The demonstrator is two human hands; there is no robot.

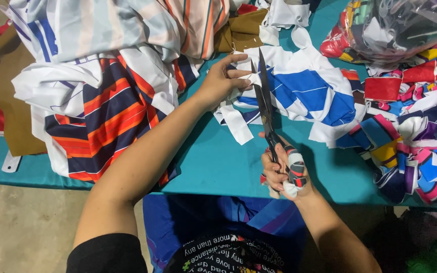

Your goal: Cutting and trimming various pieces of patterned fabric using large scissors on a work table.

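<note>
Our left hand (222, 81) pinching a white and blue fabric piece (304, 93) on the teal table (218, 162), our right hand (281, 172) clenched around the handles of long scissors (265, 103), blades meeting the fabric edge, cut scraps (421, 126) heaped nearby.

Teal table (218, 167), blue-and-white fabric (309, 93), navy-orange-white striped cloth (102, 116), dark scissors (265, 101) with possibly cloth-wrapped striped handles
</note>
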